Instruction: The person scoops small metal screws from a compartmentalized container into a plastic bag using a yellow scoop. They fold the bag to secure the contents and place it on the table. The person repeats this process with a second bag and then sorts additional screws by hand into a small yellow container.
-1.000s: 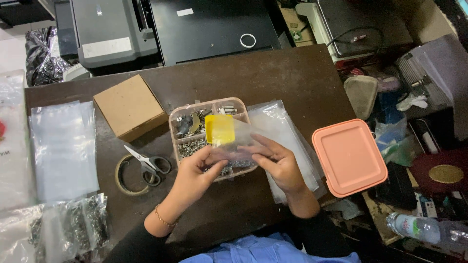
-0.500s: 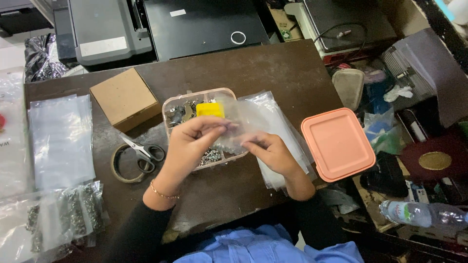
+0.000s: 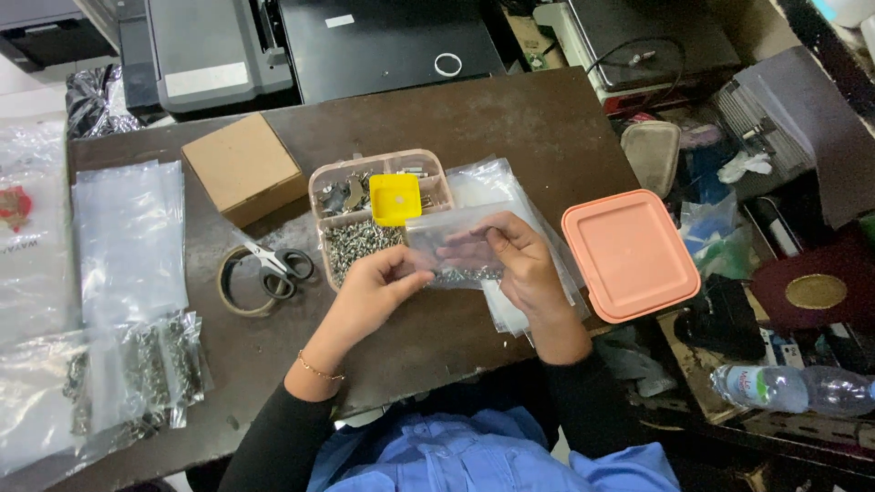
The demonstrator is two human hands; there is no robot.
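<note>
Both hands hold a small clear plastic bag (image 3: 453, 244) with screws at its bottom, just in front of a pink divided box (image 3: 334, 178). My left hand (image 3: 372, 293) pinches the bag's left edge. My right hand (image 3: 512, 266) grips its right side, fingers behind the plastic. The box holds small silver screws (image 3: 354, 244), darker metal parts and a yellow square scoop (image 3: 395, 199).
A pink lid (image 3: 629, 255) lies at the right. Empty clear bags (image 3: 129, 239) and filled bags (image 3: 137, 378) lie on the left. Scissors (image 3: 273, 264) rest on a tape roll (image 3: 231, 293) near a cardboard box (image 3: 241, 169). Printers stand behind; a water bottle (image 3: 802, 390) lies lower right.
The bag has come down from over the box to its front right. My left hand moved from above the box to the bag's left edge. The view shifted slightly.
</note>
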